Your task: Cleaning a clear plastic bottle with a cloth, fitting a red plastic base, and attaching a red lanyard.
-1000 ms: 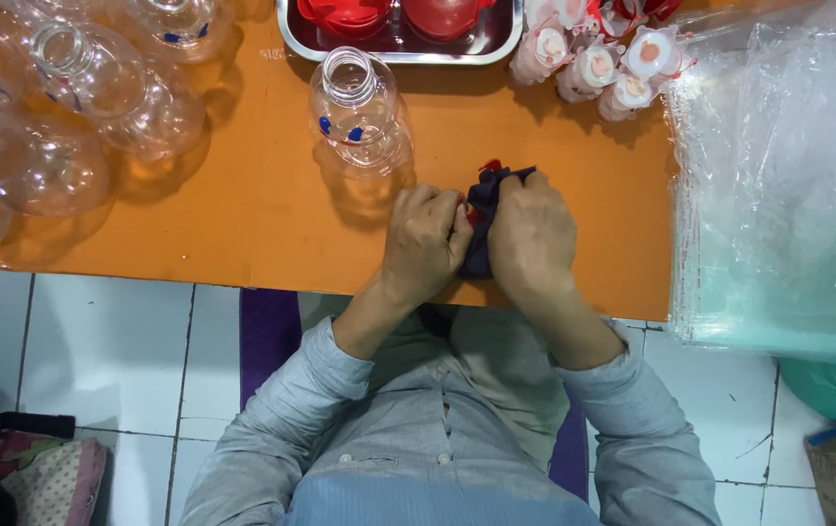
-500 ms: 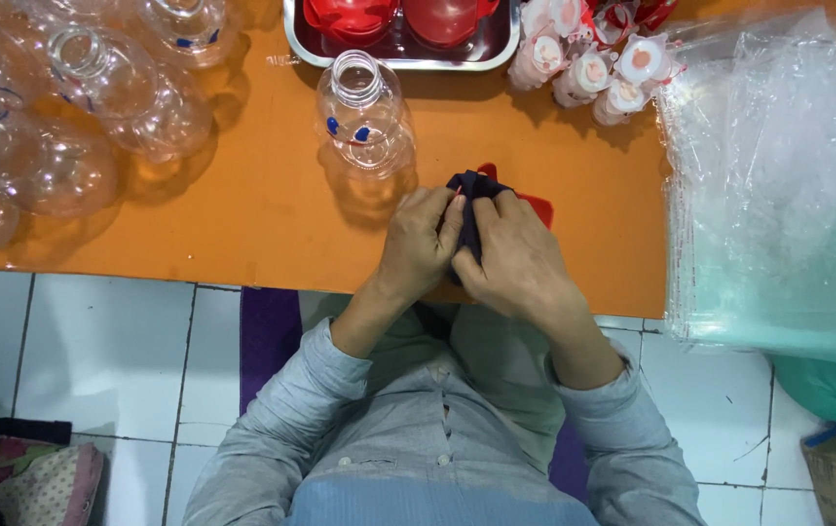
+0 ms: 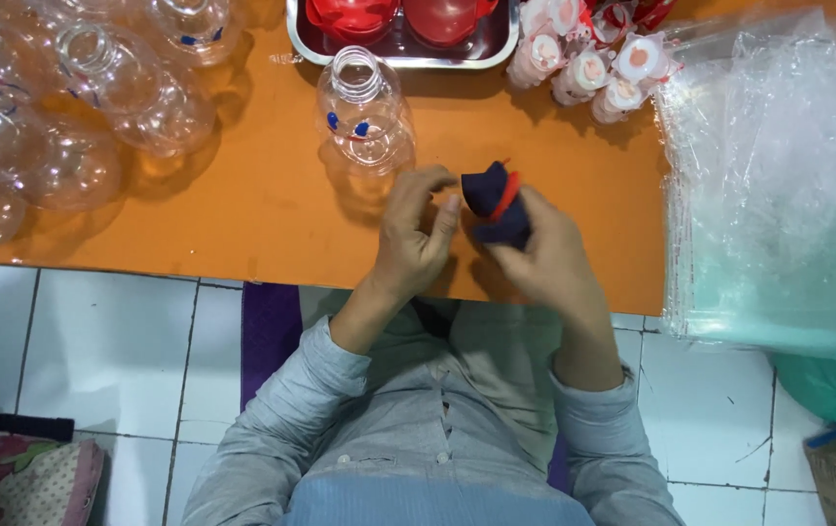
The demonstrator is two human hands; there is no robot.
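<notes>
Above the near edge of the orange table [image 3: 242, 205], both hands meet over a small dark blue cloth piece [image 3: 492, 195] with a red strip along one fold. The right hand [image 3: 544, 258] grips the cloth from below, fingers closed around its lower part. The left hand [image 3: 418, 234] sits just beside it, fingers curled loosely and the thumb near the cloth's edge; whether it actually touches the cloth cannot be told.

Just beyond the hands stands a clear plastic bottle [image 3: 364, 112] with an open neck and small blue and red marks on its side; it looks empty. More clear bottles [image 3: 57, 107] of the same kind lie crowded at the table's left end, also with nothing seen inside. At the far edge a metal tray [image 3: 398, 49] holds red plastic pieces [image 3: 393, 15]. Beside the tray sits a cluster of small white and pink wrapped bundles [image 3: 588, 68]. On the right, a thick stack of clear plastic bags [image 3: 773, 195] covers the table's end and overhangs its near edge.
</notes>
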